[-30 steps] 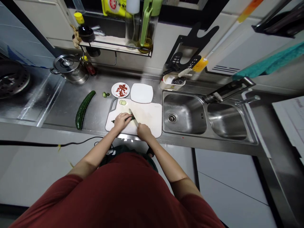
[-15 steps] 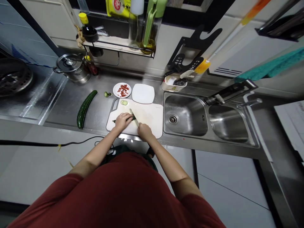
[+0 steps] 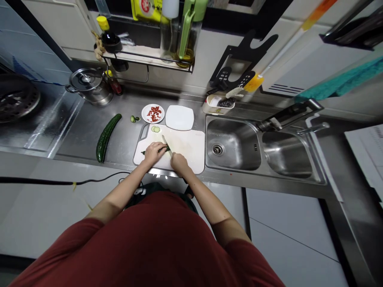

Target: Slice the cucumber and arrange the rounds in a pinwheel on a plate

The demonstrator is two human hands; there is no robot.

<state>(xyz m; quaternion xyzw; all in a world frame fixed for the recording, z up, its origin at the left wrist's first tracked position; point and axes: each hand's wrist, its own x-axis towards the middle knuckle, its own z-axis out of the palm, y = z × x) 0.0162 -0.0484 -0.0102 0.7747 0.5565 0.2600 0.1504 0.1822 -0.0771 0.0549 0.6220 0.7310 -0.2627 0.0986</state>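
On the white cutting board [image 3: 191, 157], my left hand [image 3: 153, 153] presses down on a slim dark green vegetable [image 3: 168, 148]. Its pointed end pokes out to the left of the fingers, and the fingers hide its middle; the exact kind is hard to make out. My right hand [image 3: 179, 163] grips the handle of a knife [image 3: 166, 142]. The blade points away from me and lies right against the vegetable's right end, close to my left fingertips. Two pale green cucumber slices [image 3: 156, 129] rest at the board's upper left.
A whole cucumber [image 3: 107, 137] lies left of the board. Behind the board are a plate of chopped red pieces [image 3: 153, 114] and a white plate [image 3: 179, 117]. Small green scraps [image 3: 134, 118] sit nearby. A double sink [image 3: 236, 119] is at right, a steel pot [image 3: 91, 87] at back left.
My right hand and the knife handle have shifted slightly left and toward the vegetable. My left hand stays in place on it. The whole view has drifted a little.
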